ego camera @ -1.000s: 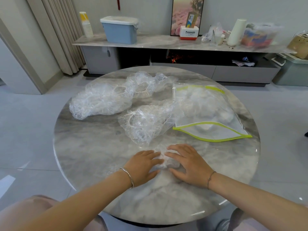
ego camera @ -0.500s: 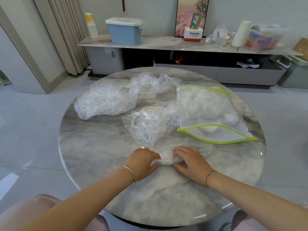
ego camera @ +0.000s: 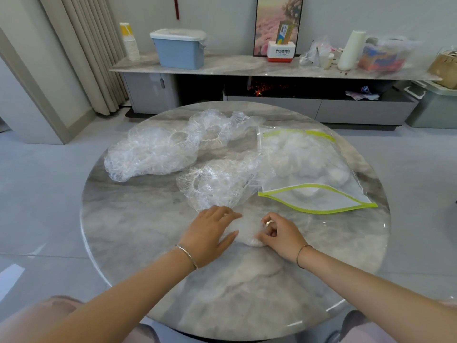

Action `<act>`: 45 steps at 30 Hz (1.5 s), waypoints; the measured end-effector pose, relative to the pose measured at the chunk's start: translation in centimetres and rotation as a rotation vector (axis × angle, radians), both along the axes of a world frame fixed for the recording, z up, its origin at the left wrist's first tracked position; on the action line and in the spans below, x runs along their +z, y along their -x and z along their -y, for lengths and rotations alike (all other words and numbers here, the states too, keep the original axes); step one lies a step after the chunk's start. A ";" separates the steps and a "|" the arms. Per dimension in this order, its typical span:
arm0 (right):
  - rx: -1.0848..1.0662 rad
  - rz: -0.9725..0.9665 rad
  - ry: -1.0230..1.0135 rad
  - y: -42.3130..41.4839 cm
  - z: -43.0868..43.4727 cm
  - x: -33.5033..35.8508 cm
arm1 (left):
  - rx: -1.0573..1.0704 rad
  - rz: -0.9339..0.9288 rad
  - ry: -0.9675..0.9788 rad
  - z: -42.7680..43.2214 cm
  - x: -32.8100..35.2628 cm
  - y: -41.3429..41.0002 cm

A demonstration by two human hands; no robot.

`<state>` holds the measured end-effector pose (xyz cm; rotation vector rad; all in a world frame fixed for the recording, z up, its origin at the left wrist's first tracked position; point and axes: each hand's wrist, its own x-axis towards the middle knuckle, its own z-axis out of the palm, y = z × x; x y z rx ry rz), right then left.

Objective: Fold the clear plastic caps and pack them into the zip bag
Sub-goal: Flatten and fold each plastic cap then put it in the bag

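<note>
Head view: my left hand [ego camera: 210,233] presses flat on the folded cap [ego camera: 247,231] on the table [ego camera: 123,231] near the zip bag [ego camera: 321,201], right hand [ego camera: 282,235] pinching its edge; I judge squeezing air out before tucking works best.

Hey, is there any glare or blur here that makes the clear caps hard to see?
Head view: glare streaks the table rim; the sideboard is blurred at right; the folded cap between left hand and right hand nearly vanishes against pale marble.
</note>
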<state>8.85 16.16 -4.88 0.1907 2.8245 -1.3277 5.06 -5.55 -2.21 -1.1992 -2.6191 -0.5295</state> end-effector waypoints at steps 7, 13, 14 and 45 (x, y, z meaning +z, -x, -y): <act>0.011 0.018 -0.034 0.0 0.3 0.5 | -0.240 -0.194 0.192 0.2 -1.6 -0.1; 0.021 0.006 -0.054 -0.2 0.1 0.6 | -0.339 -0.214 0.240 -0.2 -0.9 -0.3; 0.020 0.014 -0.052 -0.1 0.1 0.6 | -0.337 -0.210 0.253 -0.1 -1.1 -0.1; 0.336 -0.223 -0.450 -2.2 0.7 0.6 | -0.068 0.571 0.217 -0.8 -0.7 -0.3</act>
